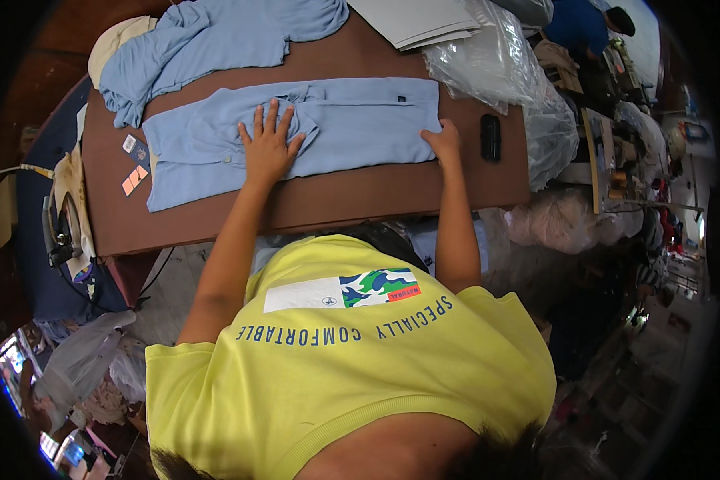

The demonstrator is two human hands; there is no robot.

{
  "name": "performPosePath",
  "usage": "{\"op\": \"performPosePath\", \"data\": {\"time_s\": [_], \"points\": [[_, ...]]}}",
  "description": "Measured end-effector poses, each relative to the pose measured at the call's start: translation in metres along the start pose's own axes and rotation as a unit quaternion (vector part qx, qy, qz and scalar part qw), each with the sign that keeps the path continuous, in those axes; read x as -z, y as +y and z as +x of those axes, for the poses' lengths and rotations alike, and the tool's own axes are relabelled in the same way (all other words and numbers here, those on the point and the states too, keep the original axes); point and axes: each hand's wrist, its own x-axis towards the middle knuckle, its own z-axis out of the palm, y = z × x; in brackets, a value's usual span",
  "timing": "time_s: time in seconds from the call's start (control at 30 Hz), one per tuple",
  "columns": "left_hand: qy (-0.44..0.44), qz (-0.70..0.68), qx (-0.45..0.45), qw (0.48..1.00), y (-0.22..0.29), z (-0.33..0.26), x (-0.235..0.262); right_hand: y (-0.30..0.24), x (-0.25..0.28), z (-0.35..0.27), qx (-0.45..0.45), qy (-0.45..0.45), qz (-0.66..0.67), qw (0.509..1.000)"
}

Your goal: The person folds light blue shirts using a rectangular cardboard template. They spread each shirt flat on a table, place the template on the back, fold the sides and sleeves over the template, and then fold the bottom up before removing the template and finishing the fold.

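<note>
A light blue shirt (360, 126), folded into a long flat strip, lies across the brown padded table (328, 210) in front of me. My left hand (270, 146) rests flat on its bunched middle part, fingers spread. At the shirt's right end, my right hand (443, 142) grips the near corner of the edge between thumb and curled fingers. A small dark label patch (402, 99) shows near that end. Beside the shirt's left end lie a dark tag (135, 149) and an orange-and-white tag (134, 181).
Another light blue garment (208, 50) is heaped at the back left. White sheets (416, 22) and clear plastic bags (488, 60) sit at the back right. A black oblong object (490, 138) lies right of my right hand. An iron (66, 228) stands off the table's left side.
</note>
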Motion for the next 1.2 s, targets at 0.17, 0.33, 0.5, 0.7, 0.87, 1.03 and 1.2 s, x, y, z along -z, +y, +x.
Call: {"op": "performPosePath", "data": {"time_s": [0.17,0.33,0.5,0.7,0.87,1.03,1.2], "points": [[0.004,-0.03,0.019,0.999,0.003,0.002,0.007,-0.02,-0.002,0.007,-0.024,-0.088,0.302,0.949],[0.057,-0.088,0.022,0.994,0.028,0.01,0.036,-0.105,-0.023,-0.05,0.233,-0.07,0.206,0.948],[0.049,-0.114,0.017,0.992,0.053,0.014,0.026,-0.124,-0.026,-0.091,0.294,-0.173,0.171,0.924],[-0.018,-0.126,-0.087,0.988,0.092,0.012,0.002,-0.061,-0.009,-0.094,0.322,-0.06,-0.01,0.945],[-0.051,-0.074,-0.097,0.991,0.103,0.008,-0.009,-0.045,-0.028,-0.094,0.309,0.0,-0.003,0.951],[-0.022,-0.08,-0.105,0.991,0.099,0.0,-0.014,-0.036,-0.027,-0.094,0.31,-0.059,-0.078,0.946],[-0.069,-0.027,-0.113,0.991,0.114,0.002,-0.005,-0.035,-0.01,-0.047,0.321,-0.176,-0.058,0.929]]}}
